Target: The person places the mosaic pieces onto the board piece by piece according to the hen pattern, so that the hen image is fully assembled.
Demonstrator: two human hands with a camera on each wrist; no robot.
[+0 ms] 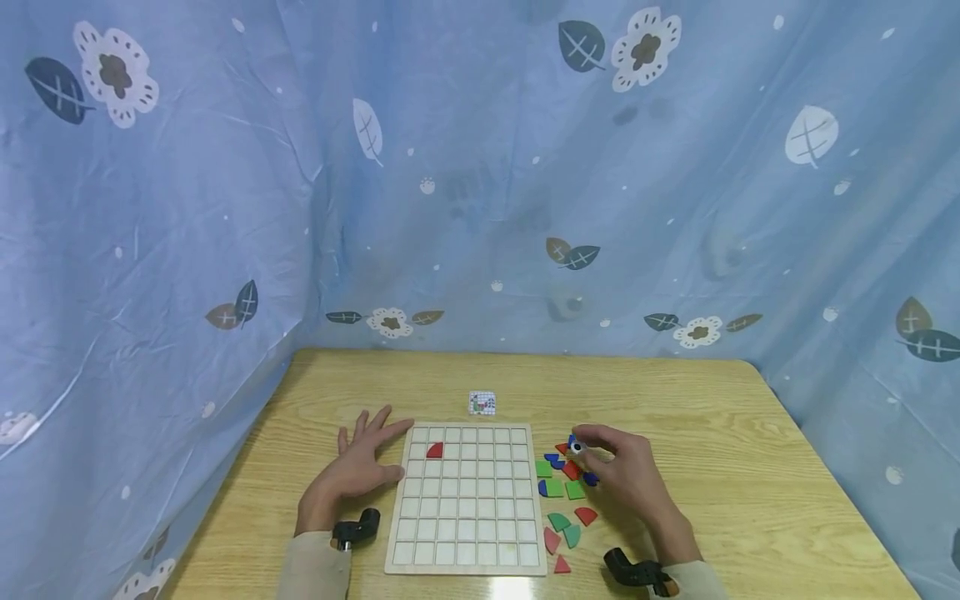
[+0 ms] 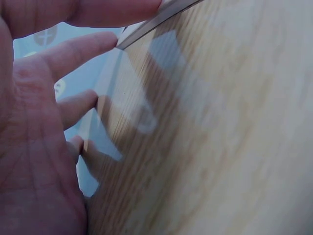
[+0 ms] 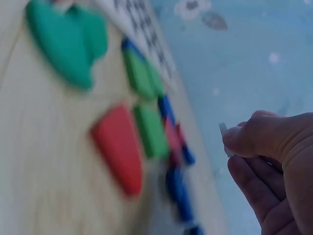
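My left hand point(image 1: 362, 463) rests at the left edge of a pale wooden grid board point(image 1: 467, 509), fingers spread, thumb and index fingertip at its side. In the left wrist view the board's edge point(image 2: 155, 23) meets those fingertips. One red quarter-circle piece point(image 1: 435, 451) lies in an upper-left cell. Above the loose pieces right of the board, my right hand point(image 1: 630, 467) pinches a small white piece with a black dot point(image 1: 576, 447) between thumb and fingers. The right wrist view shows this thin piece point(image 3: 224, 139) edge-on, raised off the table.
Loose red, blue and green pieces lie along the board's right side, among them a green square point(image 1: 575, 490), a red quarter-circle point(image 1: 587, 517) and a pink piece point(image 1: 552, 541). Behind the board lies a small picture card point(image 1: 482, 403). A blue patterned curtain point(image 1: 465, 208) encloses the wooden table point(image 1: 705, 433).
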